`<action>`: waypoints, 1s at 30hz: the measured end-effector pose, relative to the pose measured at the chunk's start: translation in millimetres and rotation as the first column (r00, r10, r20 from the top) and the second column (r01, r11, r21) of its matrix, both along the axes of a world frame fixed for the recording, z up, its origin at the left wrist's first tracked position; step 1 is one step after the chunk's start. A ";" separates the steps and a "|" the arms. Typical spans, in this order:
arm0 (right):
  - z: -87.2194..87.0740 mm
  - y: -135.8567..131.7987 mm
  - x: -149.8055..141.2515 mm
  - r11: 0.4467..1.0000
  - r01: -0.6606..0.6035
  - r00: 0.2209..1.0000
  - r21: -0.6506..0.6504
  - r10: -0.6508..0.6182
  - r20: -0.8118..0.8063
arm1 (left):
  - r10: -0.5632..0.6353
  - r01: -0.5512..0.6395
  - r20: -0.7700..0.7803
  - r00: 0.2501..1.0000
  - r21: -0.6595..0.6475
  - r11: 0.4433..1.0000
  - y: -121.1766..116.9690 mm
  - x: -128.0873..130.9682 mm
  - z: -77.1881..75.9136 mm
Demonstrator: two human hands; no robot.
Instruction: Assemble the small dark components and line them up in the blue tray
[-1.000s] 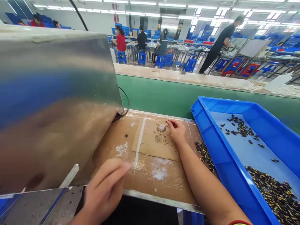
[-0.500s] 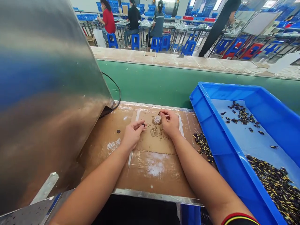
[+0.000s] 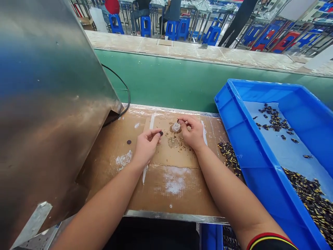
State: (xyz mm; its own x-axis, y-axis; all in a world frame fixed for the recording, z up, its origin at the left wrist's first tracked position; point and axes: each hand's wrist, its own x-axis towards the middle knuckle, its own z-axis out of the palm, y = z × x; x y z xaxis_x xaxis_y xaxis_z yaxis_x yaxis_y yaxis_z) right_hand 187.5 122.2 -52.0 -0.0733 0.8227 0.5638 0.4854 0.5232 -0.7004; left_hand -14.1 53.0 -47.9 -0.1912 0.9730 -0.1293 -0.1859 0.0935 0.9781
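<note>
My left hand [image 3: 147, 144] is closed in a pinch on a small dark round disc [image 3: 161, 133], held at the fingertips over the cardboard-covered work surface [image 3: 161, 194]. My right hand [image 3: 191, 132] is also closed, its thumb and forefinger on a small dark piece [image 3: 178, 121] too tiny to make out fully. Just below those fingertips sits a whitish, glossy lump [image 3: 176, 127] on the cardboard. A worn, ridged patch [image 3: 173, 142] shows in front of the lump. Another dark disc [image 3: 129, 142] lies flat to the left of my left hand.
On the right stands a blue tray [image 3: 249, 152] holding many small black-and-yellow pieces [image 3: 309, 198]. More such pieces [image 3: 229, 156] lie beside its left wall. A large metal housing [image 3: 52, 104] and a black cable [image 3: 127, 90] bound the left. Behind runs a green strip [image 3: 161, 76]; people are beyond.
The view has tipped downward. The disc in my left hand shows more clearly at the fingertips. My right hand stays by the whitish lump, still pinching.
</note>
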 end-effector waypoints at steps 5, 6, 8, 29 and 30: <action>-0.9 -0.7 -0.1 1.000 -0.020 0.999 0.019 0.019 0.029 | 0.011 -0.010 -0.025 1.000 0.026 1.000 0.9 -0.6 -1.6; -0.8 -0.9 -0.3 1.000 -0.016 0.999 0.015 0.015 0.035 | 0.010 -0.009 -0.025 1.000 0.029 1.000 1.1 -0.6 -1.9; -0.4 -1.4 -0.7 1.000 -0.004 0.999 0.001 0.004 0.053 | 0.005 -0.004 -0.027 1.000 0.034 0.999 1.6 -0.5 -2.4; -1.4 -3.5 -2.6 0.992 0.126 0.990 -0.028 -0.128 -0.060 | -0.009 0.009 0.023 1.000 0.017 1.000 2.3 -1.9 -4.2; -1.9 -2.9 -2.7 0.988 0.149 0.984 -0.043 -0.152 -0.089 | -0.007 0.007 0.030 1.000 0.017 1.000 2.6 -1.7 -4.0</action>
State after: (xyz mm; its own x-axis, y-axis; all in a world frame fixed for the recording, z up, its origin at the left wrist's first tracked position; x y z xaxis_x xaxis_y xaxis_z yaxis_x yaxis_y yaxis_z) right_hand 184.9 119.3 -53.9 0.1035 0.8401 0.5325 0.4900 0.4228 -0.7623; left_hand -15.7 55.6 -51.9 -0.1804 0.9764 -0.1187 -0.2146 0.0787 0.9735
